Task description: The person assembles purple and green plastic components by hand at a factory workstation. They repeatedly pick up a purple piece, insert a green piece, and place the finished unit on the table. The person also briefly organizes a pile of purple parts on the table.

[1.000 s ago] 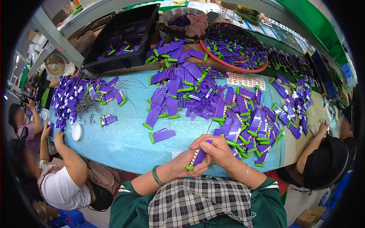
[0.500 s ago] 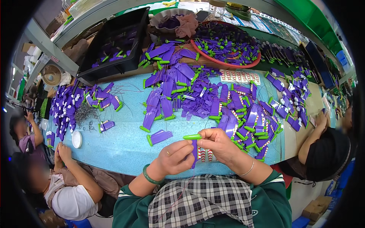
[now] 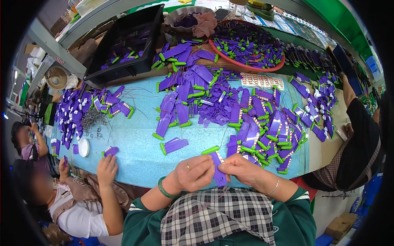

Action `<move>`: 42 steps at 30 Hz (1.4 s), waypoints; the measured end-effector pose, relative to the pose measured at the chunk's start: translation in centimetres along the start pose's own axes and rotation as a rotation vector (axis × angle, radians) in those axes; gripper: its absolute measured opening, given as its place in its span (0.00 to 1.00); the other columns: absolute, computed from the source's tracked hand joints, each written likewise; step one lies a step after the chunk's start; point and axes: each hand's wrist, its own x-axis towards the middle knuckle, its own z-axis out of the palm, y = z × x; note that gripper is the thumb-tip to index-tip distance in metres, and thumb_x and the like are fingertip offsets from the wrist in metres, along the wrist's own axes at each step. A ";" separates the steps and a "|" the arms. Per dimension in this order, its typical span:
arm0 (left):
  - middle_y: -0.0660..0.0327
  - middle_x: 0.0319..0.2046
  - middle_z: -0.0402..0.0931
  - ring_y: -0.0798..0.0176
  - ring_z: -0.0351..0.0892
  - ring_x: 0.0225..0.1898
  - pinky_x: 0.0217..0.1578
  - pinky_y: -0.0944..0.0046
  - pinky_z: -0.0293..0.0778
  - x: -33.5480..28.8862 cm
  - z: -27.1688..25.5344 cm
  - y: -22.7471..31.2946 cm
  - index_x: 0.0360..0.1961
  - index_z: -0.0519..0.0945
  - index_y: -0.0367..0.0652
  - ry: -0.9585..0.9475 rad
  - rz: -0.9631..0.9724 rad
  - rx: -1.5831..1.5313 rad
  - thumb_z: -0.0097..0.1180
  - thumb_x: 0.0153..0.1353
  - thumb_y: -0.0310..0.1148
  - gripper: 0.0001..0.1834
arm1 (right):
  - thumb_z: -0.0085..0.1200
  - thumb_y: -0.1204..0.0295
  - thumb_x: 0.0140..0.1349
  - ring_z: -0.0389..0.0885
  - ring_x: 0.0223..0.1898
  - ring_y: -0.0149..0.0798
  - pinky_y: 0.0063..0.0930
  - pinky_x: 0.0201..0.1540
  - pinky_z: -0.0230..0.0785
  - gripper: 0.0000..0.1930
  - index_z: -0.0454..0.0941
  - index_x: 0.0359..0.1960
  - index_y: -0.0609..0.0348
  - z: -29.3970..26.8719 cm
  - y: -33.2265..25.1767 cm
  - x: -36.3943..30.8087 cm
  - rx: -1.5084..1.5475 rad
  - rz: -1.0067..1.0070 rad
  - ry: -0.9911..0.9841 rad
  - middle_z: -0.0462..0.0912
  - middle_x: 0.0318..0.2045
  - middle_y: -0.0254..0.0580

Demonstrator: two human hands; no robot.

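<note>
A flat purple plastic piece with a green bar across its top [image 3: 218, 175] is held in front of my apron, tilted slightly. My left hand [image 3: 193, 172] grips it from the left, thumb and fingers closed. My right hand [image 3: 243, 169] is closed at its right edge, where a red-and-white striped strip [image 3: 220, 158] shows; the fingertips cover part of that strip. A similar purple piece [image 3: 175, 145] with a green end lies on the blue table just beyond my left hand. Beyond my right hand spreads a heap of purple-and-green pieces, several with striped strips [image 3: 256, 137].
Farther back are a black tray [image 3: 135, 74], a red round basket [image 3: 246, 67] full of purple-green parts, and a sheet of striped stickers [image 3: 262, 81]. Purple parts and metal rings [image 3: 93, 119] lie left, near a white dish [image 3: 83, 147]. Co-workers sit at both sides.
The purple piece has tilted, and my right hand has shifted from its green bar down to its right edge. The left co-worker's hand has moved forward with a purple piece; the right co-worker reaches farther back.
</note>
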 end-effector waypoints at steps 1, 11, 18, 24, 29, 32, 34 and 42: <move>0.54 0.32 0.75 0.53 0.81 0.35 0.33 0.63 0.82 -0.1 0.2 -0.1 0.27 0.78 0.35 -0.008 -0.020 -0.003 0.61 0.44 0.21 0.07 | 0.48 0.65 0.67 0.72 0.25 0.24 0.21 0.30 0.64 0.17 0.79 0.22 0.59 -0.6 0.0 -0.4 -0.049 -0.051 -0.038 0.78 0.20 0.30; 0.55 0.27 0.73 0.53 0.77 0.29 0.29 0.59 0.72 2.3 2.7 -2.1 0.29 0.76 0.37 -0.107 -0.701 -0.409 0.61 0.52 0.23 0.05 | 0.57 0.78 0.58 0.79 0.38 0.28 0.26 0.41 0.73 0.11 0.74 0.43 0.63 -2.9 1.7 0.9 -0.578 -0.305 0.549 0.79 0.38 0.37; 0.53 0.30 0.76 0.46 0.77 0.30 0.29 0.51 0.71 1.7 3.3 -10.9 0.27 0.76 0.38 -0.402 -0.946 0.403 0.64 0.51 0.33 0.11 | 0.45 0.80 0.66 0.77 0.42 0.30 0.29 0.44 0.79 0.12 0.69 0.50 0.66 -2.0 0.8 2.0 -0.010 -0.513 0.409 0.75 0.41 0.39; 0.52 0.31 0.76 0.46 0.79 0.34 0.33 0.51 0.75 0.3 2.8 -10.9 0.30 0.75 0.39 -0.354 -0.912 0.293 0.64 0.50 0.29 0.10 | 0.49 0.82 0.60 0.75 0.39 0.27 0.22 0.41 0.79 0.20 0.72 0.56 0.62 -2.3 0.4 1.7 -0.338 -0.539 0.370 0.69 0.39 0.36; 0.57 0.35 0.77 0.60 0.80 0.35 0.38 0.63 0.77 -0.9 1.0 -8.4 0.36 0.75 0.36 -0.003 -1.050 -0.350 0.61 0.52 0.19 0.11 | 0.52 0.84 0.56 0.73 0.33 0.26 0.20 0.37 0.76 0.24 0.75 0.56 0.56 -1.8 -0.4 1.9 -0.332 -0.565 0.451 0.70 0.34 0.34; 0.60 0.36 0.78 0.65 0.79 0.38 0.42 0.66 0.77 0.6 0.4 -4.7 0.37 0.76 0.35 0.275 -1.259 -0.948 0.58 0.54 0.16 0.09 | 0.56 0.85 0.53 0.70 0.28 0.27 0.22 0.30 0.70 0.26 0.77 0.55 0.51 -1.7 0.5 2.6 -0.506 -0.638 0.550 0.69 0.28 0.33; 0.59 0.37 0.78 0.65 0.80 0.40 0.45 0.65 0.78 0.1 0.8 -3.1 0.40 0.77 0.34 0.342 -1.297 -1.178 0.58 0.54 0.15 0.11 | 0.57 0.85 0.52 0.68 0.25 0.29 0.24 0.26 0.65 0.27 0.78 0.54 0.48 -1.5 0.7 2.8 -0.665 -0.710 0.590 0.67 0.25 0.33; 0.58 0.39 0.80 0.65 0.80 0.41 0.44 0.67 0.77 -2.1 1.1 -2.2 0.43 0.80 0.33 0.125 -1.179 -1.072 0.59 0.55 0.16 0.13 | 0.60 0.83 0.49 0.70 0.24 0.37 0.30 0.26 0.65 0.25 0.80 0.51 0.47 -1.4 -1.4 0.9 -1.063 -0.639 0.422 0.68 0.23 0.38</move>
